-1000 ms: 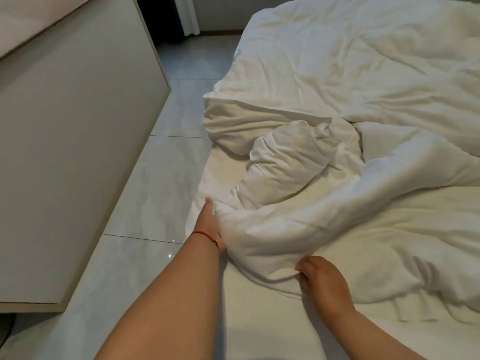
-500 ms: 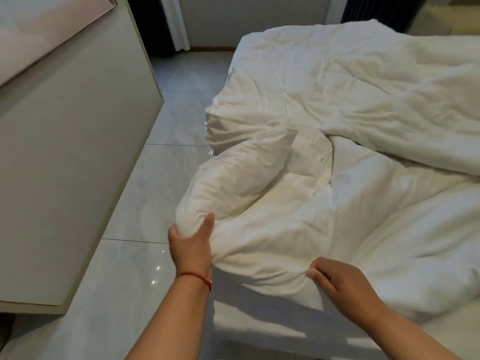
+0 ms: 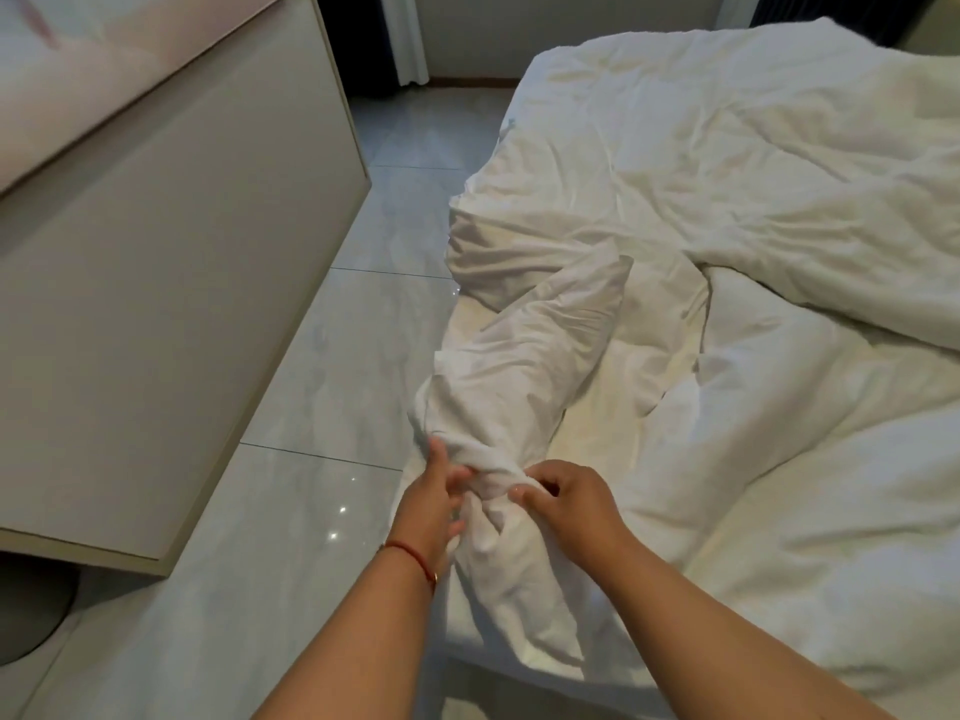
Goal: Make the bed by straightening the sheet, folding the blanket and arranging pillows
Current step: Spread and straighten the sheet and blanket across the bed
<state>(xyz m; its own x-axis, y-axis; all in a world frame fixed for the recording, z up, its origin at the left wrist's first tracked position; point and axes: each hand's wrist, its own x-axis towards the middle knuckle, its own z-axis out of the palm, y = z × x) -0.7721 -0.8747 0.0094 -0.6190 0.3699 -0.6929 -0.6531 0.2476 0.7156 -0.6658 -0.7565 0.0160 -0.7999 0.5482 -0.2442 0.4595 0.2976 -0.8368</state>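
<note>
A white blanket [image 3: 727,200] lies rumpled over most of the bed, its near corner twisted into a long bunch [image 3: 524,366] at the bed's left edge. My left hand [image 3: 431,501], with a red string at the wrist, grips the bunch's near end from the left. My right hand [image 3: 566,496] pinches the same bunch from the right, fingers almost touching the left hand. Below the hands the fabric hangs down over the bed's side. A strip of cream sheet [image 3: 597,423] shows beside the bunch. No pillow can be made out.
A tall beige cabinet [image 3: 156,304] stands on the left, leaving a narrow aisle of glossy grey tiles [image 3: 322,407] between it and the bed. A dark doorway and a white curtain [image 3: 405,39] are at the far end.
Both hands have come together at the bed's left edge, gathering the blanket edge into a tight twisted bunch; earlier they were apart, holding the edge spread and lifted.
</note>
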